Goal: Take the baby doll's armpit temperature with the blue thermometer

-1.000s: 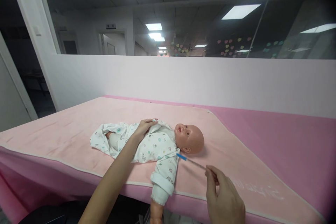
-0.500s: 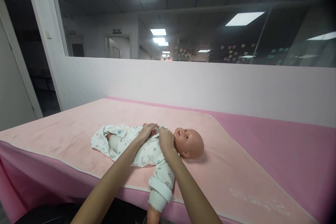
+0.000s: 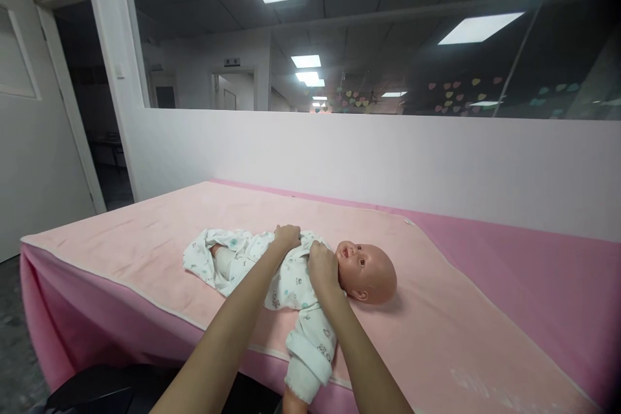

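Note:
A baby doll (image 3: 371, 273) lies on its back across the bed, head to the right, mouth and eyes upward. It wears a white printed baby outfit (image 3: 286, 288) with green and grey figures. My right hand (image 3: 323, 265) is closed on the cloth at the chest, just below the chin. Beside it, my left hand (image 3: 288, 237) is closed at the far side of the chest, on the cloth; its fingertips are hidden. One sleeved arm (image 3: 310, 349) of the doll hangs over the near edge. A leg shows through the opened lower part of the outfit.
A peach mat (image 3: 436, 336) covers the pink-draped bed (image 3: 533, 259). Behind stands a white half wall (image 3: 369, 158) with a window above. To the left is a doorway (image 3: 92, 97) with its door open. A black object (image 3: 97, 388) is below the near edge.
My left hand has gone from loosely bent fingers near the doll's far hand to a closed grip on the cloth. The right hand keeps its place. The view has turned slightly left.

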Demonstrator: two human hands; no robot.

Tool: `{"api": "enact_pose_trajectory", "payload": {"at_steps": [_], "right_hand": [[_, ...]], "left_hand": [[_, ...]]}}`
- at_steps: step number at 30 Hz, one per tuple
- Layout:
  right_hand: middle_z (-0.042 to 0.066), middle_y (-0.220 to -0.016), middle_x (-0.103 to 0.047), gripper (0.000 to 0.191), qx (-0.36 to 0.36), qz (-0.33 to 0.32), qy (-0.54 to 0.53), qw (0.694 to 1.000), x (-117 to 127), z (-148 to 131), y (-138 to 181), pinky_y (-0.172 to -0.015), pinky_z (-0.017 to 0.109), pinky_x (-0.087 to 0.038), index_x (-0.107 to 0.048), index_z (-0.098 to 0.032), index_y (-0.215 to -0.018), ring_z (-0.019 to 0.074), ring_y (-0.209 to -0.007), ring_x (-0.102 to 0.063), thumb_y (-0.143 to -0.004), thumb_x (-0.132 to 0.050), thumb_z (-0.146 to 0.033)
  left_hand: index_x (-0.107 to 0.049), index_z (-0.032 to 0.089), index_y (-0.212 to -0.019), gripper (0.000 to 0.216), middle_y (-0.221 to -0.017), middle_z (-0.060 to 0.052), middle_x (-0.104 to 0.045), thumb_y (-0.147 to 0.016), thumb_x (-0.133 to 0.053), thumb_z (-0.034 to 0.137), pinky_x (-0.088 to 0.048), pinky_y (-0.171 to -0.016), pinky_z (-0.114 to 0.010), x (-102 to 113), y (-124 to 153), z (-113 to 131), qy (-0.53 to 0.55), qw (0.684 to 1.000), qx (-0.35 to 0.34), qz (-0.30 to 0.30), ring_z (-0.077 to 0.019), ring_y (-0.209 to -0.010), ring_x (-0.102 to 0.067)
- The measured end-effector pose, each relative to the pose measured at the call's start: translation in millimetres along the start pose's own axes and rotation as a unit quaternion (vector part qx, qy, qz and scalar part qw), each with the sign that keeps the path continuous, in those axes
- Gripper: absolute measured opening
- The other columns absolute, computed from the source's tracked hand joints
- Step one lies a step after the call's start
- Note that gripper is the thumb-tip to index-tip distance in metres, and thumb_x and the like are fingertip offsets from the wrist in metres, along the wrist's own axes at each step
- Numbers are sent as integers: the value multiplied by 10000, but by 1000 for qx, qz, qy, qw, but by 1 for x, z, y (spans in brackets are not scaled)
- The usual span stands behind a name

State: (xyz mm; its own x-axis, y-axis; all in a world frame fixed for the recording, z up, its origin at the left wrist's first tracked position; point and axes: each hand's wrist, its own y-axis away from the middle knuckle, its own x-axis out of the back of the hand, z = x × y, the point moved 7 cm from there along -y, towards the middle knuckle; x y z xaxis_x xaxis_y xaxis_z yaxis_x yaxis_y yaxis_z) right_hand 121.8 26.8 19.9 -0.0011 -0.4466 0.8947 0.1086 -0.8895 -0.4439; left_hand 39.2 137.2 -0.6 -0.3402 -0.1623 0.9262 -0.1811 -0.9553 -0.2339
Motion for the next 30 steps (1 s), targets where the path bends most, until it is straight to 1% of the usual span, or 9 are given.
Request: {"api": "enact_pose_trajectory", "payload": {"at_steps": [2, 5, 9, 11, 16, 21, 23, 26, 30], "right_hand": [[141, -845, -614, 239, 1, -4, -3, 1000, 1, -1, 0, -608, 240, -436, -523, -103, -886, 196, -783, -621, -816, -324, 10], [138, -851, -613, 257, -8, -2, -10, 1000, 4, -1, 2, -595, 236, -435, -501, -110, -936, 194, -771, -623, -822, -304, 10], [114, -819, -617, 323, -24, 4, -14, 1000, 7, 0, 4, -566, 223, -429, -425, -119, -1090, 177, -720, -625, -824, -301, 13], [96, -812, -617, 362, -16, 6, -13, 1000, 8, 0, 4, -562, 222, -425, -401, -143, -1135, 168, -696, -622, -824, -298, 12], [110, -783, -622, 281, 12, -14, -12, 1000, 12, -1, 9, -551, 250, -406, -542, -137, -917, 194, -699, -618, -817, -314, -8], [127, -763, -627, 230, 51, -43, -28, 997, 27, 6, 36, -591, 260, -395, -603, -124, -700, 202, -727, -592, -780, -398, -58], [119, -786, -627, 204, 78, -25, -57, 995, 40, 10, 47, -667, 270, -401, -610, -128, -685, 203, -792, -571, -794, -439, -146], [96, -901, -629, 263, 95, 50, -125, 986, 68, 23, 52, -805, 278, -371, -616, -148, -691, 193, -933, -529, -834, -420, -251], [72, -975, -625, 307, 9, 127, -198, 972, 84, 69, 34, -807, 250, -353, -621, -164, -757, 159, -947, -524, -857, -358, -285]], "left_hand": [[-602, 148, -932, 256, -941, -144, -614, -695, -512, 185, -359, -835, -409, 3, 7, -2, -25, 999, 14, 17, -271, -931, -551], [-589, 131, -1002, 330, -1027, -162, -562, -702, -510, 244, -317, -868, -423, 16, 18, 1, -56, 996, 15, 63, -301, -1020, -483], [-618, 158, -941, 303, -991, -123, -554, -668, -540, 263, -313, -866, -407, 30, 29, 8, -89, 989, -20, 118, -285, -1004, -472], [-612, 155, -919, 284, -1005, -110, -547, -656, -533, 229, -349, -826, -364, 31, 31, 10, -88, 988, -41, 117, -260, -969, -496], [-565, 164, -965, 315, -991, -90, -591, -660, -490, 177, -400, -720, -331, 24, 32, 7, -78, 995, -36, 57, -257, -882, -562], [-561, 166, -954, 316, -927, -96, -632, -651, -476, 142, -405, -721, -334, 25, 34, 5, -76, 996, -24, 48, -273, -874, -579], [-559, 170, -963, 328, -946, -94, -633, -650, -468, 133, -403, -733, -328, 25, 35, 6, -73, 996, -26, 46, -265, -877, -581], [-551, 172, -1006, 365, -987, -95, -627, -653, -466, 139, -399, -750, -329, 25, 35, 6, -68, 996, -28, 42, -267, -905, -573], [-542, 177, -1045, 402, -1013, -96, -621, -651, -465, 146, -394, -766, -340, 24, 35, 5, -65, 997, -28, 37, -274, -930, -563]]}}
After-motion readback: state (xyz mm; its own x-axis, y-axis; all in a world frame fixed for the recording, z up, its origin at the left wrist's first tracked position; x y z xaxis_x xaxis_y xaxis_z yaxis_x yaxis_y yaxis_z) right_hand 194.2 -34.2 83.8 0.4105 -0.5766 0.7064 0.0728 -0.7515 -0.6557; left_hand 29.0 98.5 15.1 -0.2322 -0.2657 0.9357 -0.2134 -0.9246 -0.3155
